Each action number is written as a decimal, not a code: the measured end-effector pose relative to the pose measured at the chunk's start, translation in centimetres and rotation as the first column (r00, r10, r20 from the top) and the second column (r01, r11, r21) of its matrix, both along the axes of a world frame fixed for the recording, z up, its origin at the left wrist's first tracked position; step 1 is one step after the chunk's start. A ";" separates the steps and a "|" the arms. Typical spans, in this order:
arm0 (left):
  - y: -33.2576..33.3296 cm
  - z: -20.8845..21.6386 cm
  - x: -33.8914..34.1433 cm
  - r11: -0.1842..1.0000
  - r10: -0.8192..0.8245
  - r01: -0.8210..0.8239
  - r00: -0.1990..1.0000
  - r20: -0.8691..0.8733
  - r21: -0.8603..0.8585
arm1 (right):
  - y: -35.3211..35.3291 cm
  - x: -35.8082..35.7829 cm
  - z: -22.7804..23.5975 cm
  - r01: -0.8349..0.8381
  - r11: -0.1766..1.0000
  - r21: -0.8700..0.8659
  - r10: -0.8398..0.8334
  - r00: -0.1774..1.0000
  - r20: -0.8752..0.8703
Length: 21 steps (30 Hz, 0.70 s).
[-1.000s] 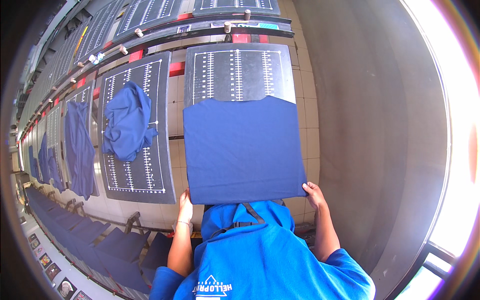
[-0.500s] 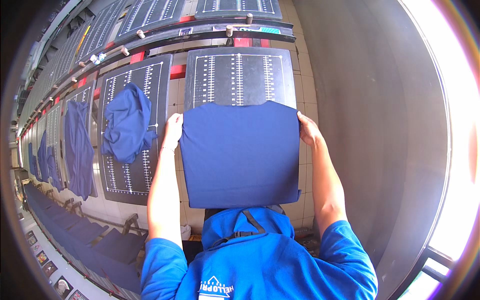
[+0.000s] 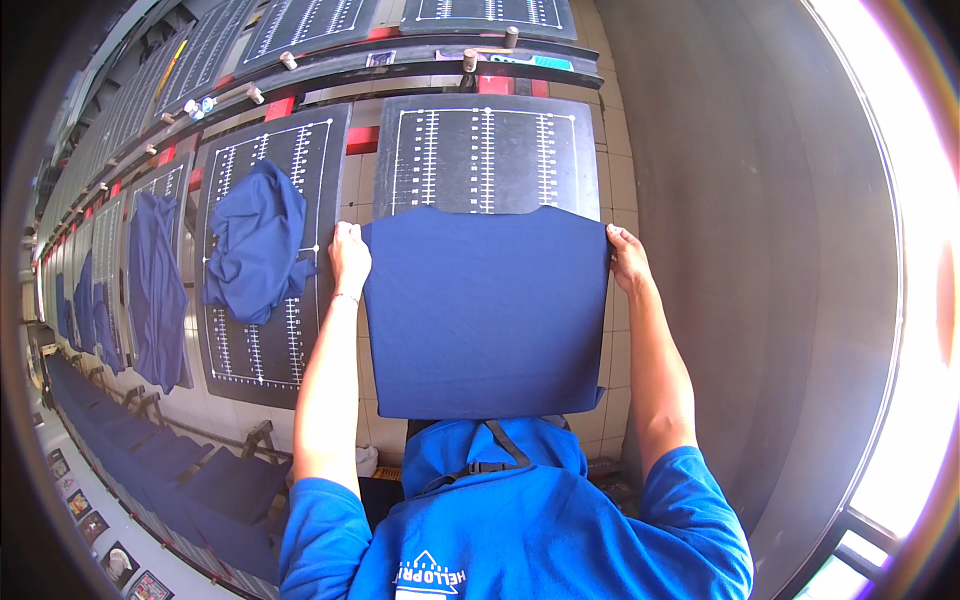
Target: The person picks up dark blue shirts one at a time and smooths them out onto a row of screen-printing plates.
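A navy blue shirt panel (image 3: 487, 310) with a shallow neckline in its far edge lies spread over the near part of a dark board (image 3: 560, 160). White ruled scales show on the board's bare far end. At the panel's upper left corner, my left hand (image 3: 349, 258) pinches the edge. My right hand (image 3: 627, 258) grips the opposite corner between thumb and fingers. The cloth is stretched nearly flat between them, and its near edge reaches close to my waist. A small fold sticks out at its lower right.
Left of me, a crumpled navy cloth (image 3: 257, 245) lies on another ruled board (image 3: 225, 350), with a bunched cloth (image 3: 156, 290) on the board beyond. A dark rail (image 3: 420, 70) with pegs crosses behind the boards. A grey wall (image 3: 750, 300) rises on the right.
My hands have drawn slightly farther apart, and the panel's upper edge now looks a little wider and smoother. The whole view has shifted slightly.
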<state>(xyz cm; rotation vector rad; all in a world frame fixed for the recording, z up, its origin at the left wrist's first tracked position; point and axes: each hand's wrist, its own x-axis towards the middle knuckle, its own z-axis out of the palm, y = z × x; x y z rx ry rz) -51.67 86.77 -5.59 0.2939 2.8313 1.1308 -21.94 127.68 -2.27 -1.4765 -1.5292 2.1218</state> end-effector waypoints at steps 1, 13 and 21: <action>0.1 -0.1 0.0 1.000 0.005 -0.005 1.000 0.001 -0.005 | 0.1 0.1 -0.1 -0.007 1.000 0.002 0.007 1.000 -0.002; -12.4 -2.9 17.3 0.833 -0.103 -0.418 0.527 0.844 0.363 | -17.8 -0.8 5.0 -0.633 -0.374 0.678 0.705 0.281 0.651; -13.6 -4.2 19.4 0.705 -0.105 -0.539 0.564 0.819 0.461 | -24.3 -1.3 5.9 -0.618 -0.303 0.726 0.746 0.321 0.584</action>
